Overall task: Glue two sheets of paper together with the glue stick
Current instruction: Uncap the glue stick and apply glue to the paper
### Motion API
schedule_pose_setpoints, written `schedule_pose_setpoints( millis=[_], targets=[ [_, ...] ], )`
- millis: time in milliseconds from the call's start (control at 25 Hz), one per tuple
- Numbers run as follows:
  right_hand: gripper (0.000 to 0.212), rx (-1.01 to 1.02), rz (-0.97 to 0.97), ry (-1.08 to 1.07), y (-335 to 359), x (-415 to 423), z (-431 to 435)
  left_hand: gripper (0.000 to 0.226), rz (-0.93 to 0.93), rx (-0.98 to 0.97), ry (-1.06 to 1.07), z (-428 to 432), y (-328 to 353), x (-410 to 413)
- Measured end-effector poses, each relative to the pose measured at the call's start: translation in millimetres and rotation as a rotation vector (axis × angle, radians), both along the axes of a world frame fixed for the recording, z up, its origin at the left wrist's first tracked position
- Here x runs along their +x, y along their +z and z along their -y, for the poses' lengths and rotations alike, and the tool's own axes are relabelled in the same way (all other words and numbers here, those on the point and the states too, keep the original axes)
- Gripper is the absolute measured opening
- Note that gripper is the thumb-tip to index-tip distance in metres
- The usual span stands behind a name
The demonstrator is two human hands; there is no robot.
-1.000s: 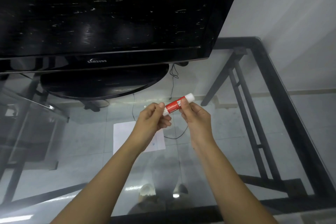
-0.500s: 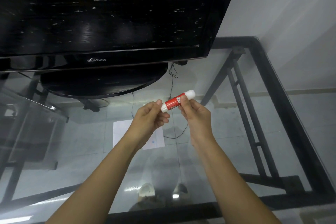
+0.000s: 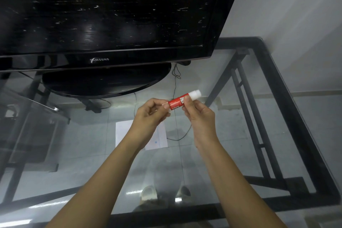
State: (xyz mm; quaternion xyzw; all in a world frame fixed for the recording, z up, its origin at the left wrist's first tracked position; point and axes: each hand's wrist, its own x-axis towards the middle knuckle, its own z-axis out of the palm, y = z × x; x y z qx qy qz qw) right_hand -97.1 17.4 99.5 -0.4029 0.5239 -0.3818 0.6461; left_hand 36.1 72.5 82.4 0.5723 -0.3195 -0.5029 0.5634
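a glass tabletop (image 3: 240, 153) in a black frame stood against a pale wall (image 3: 296, 24), with a dark tv (image 3: 111, 15) on its stand at the back and a thin cable (image 3: 174, 83) trailing down behind it. through the glass the tiled floor and a pair of shoes (image 3: 148, 192) showed below. the paper (image 3: 123, 135) lay flat on the glass, just under the left hand and partly hidden by it. whether it was 1 sheet or 2 stacked could not be told.

the glue stick (image 3: 177, 102) was held in the air above the paper, between both hands, tilted with its white cap (image 3: 195, 94) pointing up and to the right. the right hand (image 3: 199, 114) gripped the red barrel, its fingers (image 3: 187, 100) curled round the middle. the left hand (image 3: 149, 114) pinched the lower end, its fingers (image 3: 162, 106) closed over it.

over the last 1 second little had moved. both hands had kept the glue stick at much the same place and tilt, drifting only slightly up. the 1 clear change was at the lower end: a white tip that had shown beyond the left thumb was now covered by the left fingers. the cap was still on and still clear of both hands.

that suggested the task was only at its start. the person seemed to be settling a grip, or perhaps turning the base, and no glue had reached the paper. the cap would likely have to come off next, and neither hand was on it yet.
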Motion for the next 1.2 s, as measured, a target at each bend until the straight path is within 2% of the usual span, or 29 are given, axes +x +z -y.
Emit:
schedule_pose_setpoints(
  millis=[40,120,200,280,320,480,600,720,880,1000,1080,1200],
  targets=[
    [0.017,-0.003,0.0,0.006,0.7,0.0,-0.9,0.006,-0.001,-0.048,0.001,-1.7,-0.3,0.9],
    [0.02,-0.02,0.001,0.021,2.6,1.0,-2.1,0.023,0.009,-0.111,-0.002,-4.9,-1.4,2.2],
    [0.022,-0.032,0.0,0.022,3.6,1.8,-3.2,0.03,0.005,-0.043,-0.021,-6.4,-0.6,0.8],
    [0.014,-0.044,-0.012,0.028,3.6,1.9,-3.9,0.04,-0.026,0.04,-0.027,-6.8,0.5,-0.6],
    [0.012,-0.05,-0.019,0.03,3.4,1.8,-4.4,0.04,-0.01,0.042,-0.016,-6.9,0.2,-0.1],
    [0.016,-0.041,-0.021,0.028,3.5,1.3,-5.6,0.012,0.027,-0.118,0.016,-8.2,1.2,0.8],
    [0.014,-0.045,-0.009,0.041,4.1,2.0,-7.2,0.028,0.047,-0.229,0.041,-10.6,1.6,2.3],
    [0.012,-0.063,-0.001,0.046,5.1,2.3,-8.0,0.043,-0.012,-0.105,0.027,-14.3,2.1,1.5],
    [0.014,-0.108,-0.066,0.114,3.1,2.0,-6.3,0.036,-0.065,-0.079,0.046,-17.0,1.2,2.0],
    [0.034,-0.235,-0.212,0.284,-11.7,3.8,-6.0,0.027,-0.108,-0.064,0.137,-21.8,-0.8,8.4],
    [0.054,-0.371,-0.448,0.445,-33.6,3.3,-6.8,0.024,-0.141,-0.03,0.202,-27.7,-4.6,17.7],
    [0.059,-0.589,-0.866,0.78,-71.9,2.5,-15.1,0.027,-0.17,0.025,0.283,-38.3,-12.0,30.9]
  ],
)
